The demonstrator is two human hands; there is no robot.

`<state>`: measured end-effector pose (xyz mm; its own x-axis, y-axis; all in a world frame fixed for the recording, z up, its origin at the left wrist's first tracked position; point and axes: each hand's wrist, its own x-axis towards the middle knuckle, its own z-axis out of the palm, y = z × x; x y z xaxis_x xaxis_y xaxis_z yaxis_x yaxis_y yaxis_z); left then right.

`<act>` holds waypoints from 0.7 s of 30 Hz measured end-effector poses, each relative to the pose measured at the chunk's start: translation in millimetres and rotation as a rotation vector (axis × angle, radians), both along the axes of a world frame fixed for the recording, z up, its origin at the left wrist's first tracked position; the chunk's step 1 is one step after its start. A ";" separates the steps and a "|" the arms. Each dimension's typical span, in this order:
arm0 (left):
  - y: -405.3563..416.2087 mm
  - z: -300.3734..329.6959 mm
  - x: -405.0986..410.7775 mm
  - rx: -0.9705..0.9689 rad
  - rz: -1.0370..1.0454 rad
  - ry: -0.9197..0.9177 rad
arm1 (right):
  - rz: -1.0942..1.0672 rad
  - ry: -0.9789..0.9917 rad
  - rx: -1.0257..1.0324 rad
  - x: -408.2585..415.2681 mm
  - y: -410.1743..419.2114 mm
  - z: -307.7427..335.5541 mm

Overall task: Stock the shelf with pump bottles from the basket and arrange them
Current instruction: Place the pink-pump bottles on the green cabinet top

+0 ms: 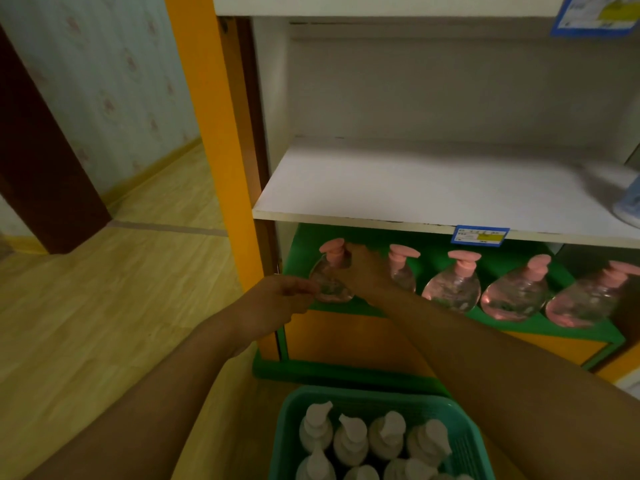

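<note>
1. Right hand (363, 271) wraps the leftmost pink-pump bottle (330, 275) on the green lower shelf (346, 304); left hand (277, 299), loosely curled and empty, touches its base.
2. Seat the bottle upright, pump facing front, evenly spaced with the row.
3. Green basket (464, 431) below holds white-pump bottles (349, 441), standing packed.

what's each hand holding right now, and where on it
The right hand grips the leftmost pink-pump bottle around its neck, below the pump. The left hand touches its lower body; a real grip cannot be told.
</note>
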<state>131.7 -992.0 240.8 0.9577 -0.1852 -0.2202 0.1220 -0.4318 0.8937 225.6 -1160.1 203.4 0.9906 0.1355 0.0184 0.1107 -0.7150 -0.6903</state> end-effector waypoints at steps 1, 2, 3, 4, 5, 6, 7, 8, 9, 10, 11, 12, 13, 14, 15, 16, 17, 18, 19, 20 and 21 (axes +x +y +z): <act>-0.6 0.0 0.3 0.003 -0.003 0.000 | 0.005 -0.005 -0.006 0.0 -0.6 -0.5; -0.7 0.1 0.3 0.008 -0.004 -0.001 | 0.009 -0.007 -0.019 -0.6 -0.9 -0.9; -0.6 0.2 0.0 0.013 -0.005 -0.003 | 0.014 -0.011 -0.042 -1.5 -1.2 -1.1; -0.4 0.3 -0.3 0.019 -0.010 -0.008 | 0.023 -0.012 -0.067 -3.6 -1.8 -0.1; -0.3 0.2 -0.6 0.029 -0.020 -0.016 | 0.040 -0.015 -0.069 -5.2 -2.5 0.6; -0.4 0.1 -1.3 0.044 -0.033 -0.026 | 0.067 -0.020 -0.035 -7.8 -3.3 2.0; -0.9 0.4 -2.2 0.059 -0.045 -0.037 | 0.092 -0.033 0.025 -9.8 -5.1 3.0; -1.8 0.9 -2.6 0.069 -0.052 -0.046 | 0.100 -0.049 0.084 -13.7 -8.2 5.1; -2.9 1.6 -3.0 0.072 -0.053 -0.053 | 0.096 -0.070 0.135 -17.9 -12.2 7.4; -4.3 2.6 -3.5 0.067 -0.050 -0.060 | 0.091 -0.095 0.171 -23.6 -17.1 9.6; -6.0 3.5 -4.3 0.057 -0.047 -0.072 | 0.099 -0.133 0.184 -29.4 -21.7 10.9; -8.2 4.5 -5.0 0.050 -0.050 -0.095 | 0.116 -0.160 0.160 -35.7 -27.0 11.7; -10.8 6.0 -5.4 0.046 -0.062 -0.122 | 0.142 -0.171 0.127 -41.7 -32.7 12.0; -14.1 7.1 -6.2 0.041 -0.082 -0.144 | 0.168 -0.163 0.106 -47.9 -38.7 11.0; -18.2 8.2 -7.3 0.035 -0.103 -0.160 | 0.191 -0.150 0.106 -53.7 -45.4 10.4; -22.5 8.9 -8.4 0.027 -0.122 -0.171 | 0.208 -0.143 0.112 -58.8 -53.4 9.8; -27.4 9.0 -9.8 0.018 -0.140 -0.181 | 0.222 -0.146 0.123 -63.3 -62.4 9.4; -32.3 8.4 -11.0 0.010 -0.157 -0.188 | 0.225 -0.144 0.131 -69.1 -72.1 9.4; -38.2 6.7 -12.2 0.005 -0.171 -0.194 | 0.221 -0.137 0.140 -75.3 -81.5 9.8; -43.8 4.4 -13.2 0.005 -0.177 -0.199 | 0.207 -0.124 0.151 -81.5 -91.2 8.8; -49.3 1.0 -13.9 0.005 -0.173 -0.203 | 0.191 -0.110 0.165 -86.7 -100.6 5.8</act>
<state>117.8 -1041.3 241.8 0.9365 -0.3496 -0.0282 -0.1358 -0.4355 0.8899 138.9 -1260.7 209.2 0.9384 0.3056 0.1614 0.3129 -0.5528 -0.7723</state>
